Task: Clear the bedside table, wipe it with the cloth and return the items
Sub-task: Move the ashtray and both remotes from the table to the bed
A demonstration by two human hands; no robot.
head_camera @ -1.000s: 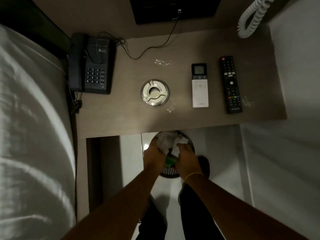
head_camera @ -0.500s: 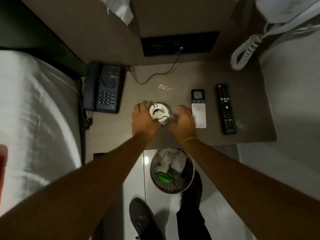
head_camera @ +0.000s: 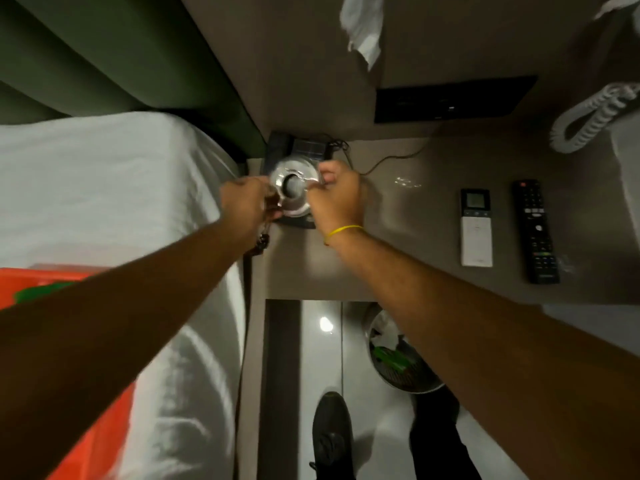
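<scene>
We are in a hotel bedroom: beside the white-sheeted bed (head_camera: 104, 188) stands a bedside table (head_camera: 415, 216) bearing a desk telephone (head_camera: 301, 148) and two remotes.

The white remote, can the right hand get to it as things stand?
Probably not right away. The right hand and left hand are both gripping the ashtray over the phone. The white remote lies uncovered on the table, so the path is free once the ashtray is released.
</scene>
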